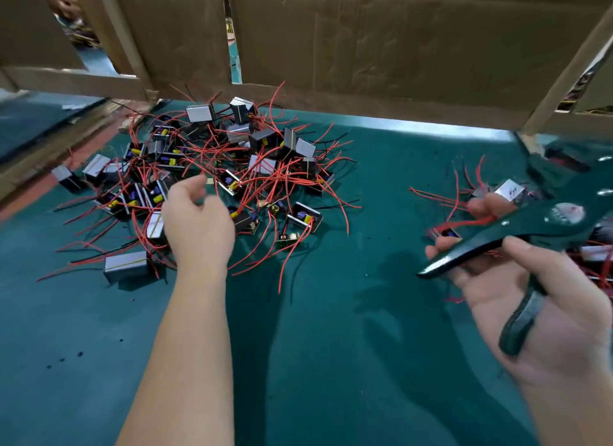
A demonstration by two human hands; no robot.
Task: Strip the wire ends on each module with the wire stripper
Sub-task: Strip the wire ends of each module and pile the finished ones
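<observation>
Table [331,346] cloth, green, bears the right hand [544,299], grip closed round the blurred wire stripper [517,233] that half-hides a few modules [509,190], then the left hand [199,223], grip slack and empty, over the tangled red-wired module pile [252,160] before cardboard walls [365,47].

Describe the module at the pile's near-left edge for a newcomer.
Find the pile of modules and red wires on the green table. At its near-left edge one grey module lies apart, nearest the camera, showing only plain grey sides.
</observation>
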